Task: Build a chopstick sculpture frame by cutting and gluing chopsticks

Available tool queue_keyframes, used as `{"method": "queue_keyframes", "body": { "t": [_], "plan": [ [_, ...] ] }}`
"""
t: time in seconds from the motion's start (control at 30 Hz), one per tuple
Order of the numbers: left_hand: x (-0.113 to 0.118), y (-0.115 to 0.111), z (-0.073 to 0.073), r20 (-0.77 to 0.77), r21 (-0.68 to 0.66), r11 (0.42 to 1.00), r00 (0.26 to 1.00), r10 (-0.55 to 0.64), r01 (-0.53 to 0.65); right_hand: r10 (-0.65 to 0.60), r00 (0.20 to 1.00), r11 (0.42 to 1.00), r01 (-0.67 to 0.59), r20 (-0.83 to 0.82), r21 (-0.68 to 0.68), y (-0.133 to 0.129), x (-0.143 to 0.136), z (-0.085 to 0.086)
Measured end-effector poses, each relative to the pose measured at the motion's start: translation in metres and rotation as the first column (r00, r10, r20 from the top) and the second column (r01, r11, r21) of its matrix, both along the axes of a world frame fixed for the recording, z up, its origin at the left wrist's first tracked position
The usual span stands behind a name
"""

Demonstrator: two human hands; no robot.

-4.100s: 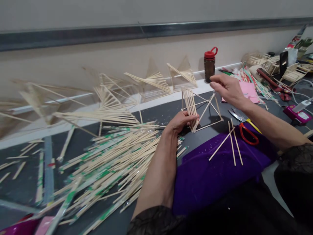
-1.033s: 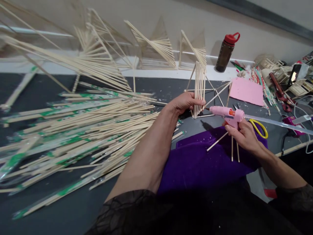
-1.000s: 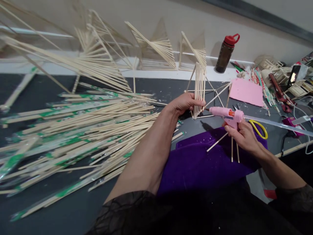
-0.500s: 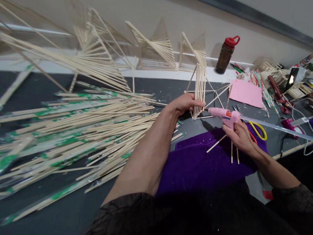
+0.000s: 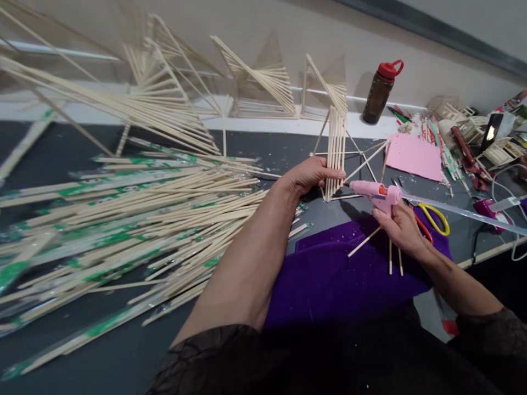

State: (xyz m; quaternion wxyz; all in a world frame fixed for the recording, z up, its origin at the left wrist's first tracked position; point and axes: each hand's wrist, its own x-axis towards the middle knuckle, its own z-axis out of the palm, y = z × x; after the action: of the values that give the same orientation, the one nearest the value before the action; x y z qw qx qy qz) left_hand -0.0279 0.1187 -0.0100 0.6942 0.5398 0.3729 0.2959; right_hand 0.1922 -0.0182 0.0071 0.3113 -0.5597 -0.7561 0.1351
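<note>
- Wooden sticks in green-printed clear sleeves, big loose pile (image 5: 135,219), spread on the dark grey tabletop (image 5: 123,351), far left of the stick frame.
- Finished fan-shaped stick models (image 5: 255,82) stand in a row on the white ledge along the wall, behind and left of the frame.
- Left hand (image 5: 310,174) just left of the stick frame (image 5: 338,151), fingers curled, thumb and fingertips pinching the frame's upright row of sticks near its base; frame stands on the tabletop, upright panel plus open diagonal struts to its right.
- Purple cloth (image 5: 341,280) lies in front of the frame, over the table edge; three loose sticks (image 5: 391,255) rest on it, partly under the right hand.
- Pink glue gun (image 5: 376,192) just right of the frame, nozzle pointing left at the frame's lower corner, touching or nearly touching, cannot tell which; clear glue stick (image 5: 465,215) juts out its back to the right.
- Right hand (image 5: 397,227) closed around the gun's handle, fingers wrapped tight, below-right of the frame.
- Brown bottle with red cap (image 5: 381,90) on the ledge, behind-right of the frame.
- Pink paper sheet (image 5: 415,156) flat on the table, right of the frame.
- Scissors, yellow and red handles (image 5: 432,219), right of the frame, behind the right hand.
- Clutter of craft scraps (image 5: 473,137) far right of the frame.
</note>
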Motion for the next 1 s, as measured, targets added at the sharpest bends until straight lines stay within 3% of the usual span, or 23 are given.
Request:
{"method": "queue_keyframes", "body": {
  "t": [1.0],
  "plan": [
    [0.0011,0.0007,-0.0016,-0.006,-0.003,1.000,1.000,0.018,-0.018,0.025,0.991,0.998,-0.034,-0.131,-0.062,0.0025,0.0024,-0.0062]
  ]
}}
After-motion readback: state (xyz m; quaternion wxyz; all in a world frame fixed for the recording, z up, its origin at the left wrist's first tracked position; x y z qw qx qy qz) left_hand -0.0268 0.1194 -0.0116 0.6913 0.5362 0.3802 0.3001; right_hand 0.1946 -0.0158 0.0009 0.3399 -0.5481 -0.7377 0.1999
